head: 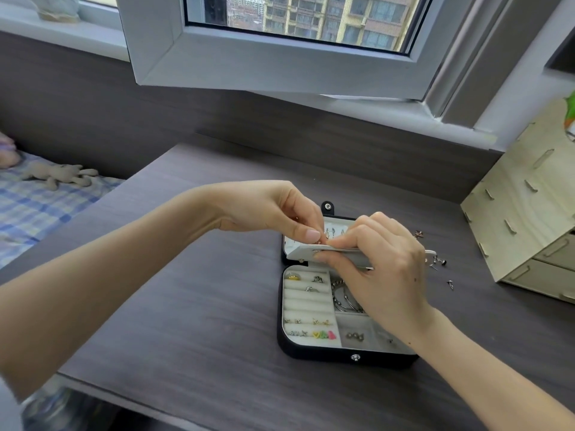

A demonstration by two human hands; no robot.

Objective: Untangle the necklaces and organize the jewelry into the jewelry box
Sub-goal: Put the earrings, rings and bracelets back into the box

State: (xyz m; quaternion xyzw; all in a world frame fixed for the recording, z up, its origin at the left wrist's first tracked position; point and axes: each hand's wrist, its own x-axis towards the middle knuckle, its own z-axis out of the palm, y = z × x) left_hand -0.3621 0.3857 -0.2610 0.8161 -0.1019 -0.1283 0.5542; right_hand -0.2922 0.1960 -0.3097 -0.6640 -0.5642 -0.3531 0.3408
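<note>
Soft, even daylight from the window (298, 20) at the top fills the scene, leaving only faint shadows on the dark desk (186, 290), while the wide lens bends the window frame and desk edge, and the bottom left corner is smeared and out of focus.

Open jewelry box (326, 357) sits right of center on the counter (186, 290), lid (284, 247) flopped back behind the base. The divider flap (342, 258) is up between the two, with the right grip (382, 259) wrapped over it and the left grip (280, 213) pinching a tiny piece (318, 242) at its top edge.

In the base, rings (308, 289) are back left, stud earrings (311, 332) front left and bracelets (342, 298) back right.

Loose earrings (438, 262) lie just right of the box, and the wooden drawer organizer (522, 219) is further right. The window (280, 57) is behind, and the bed (40, 206) is off to the left with a stuffed toy (62, 177) on it.
</note>
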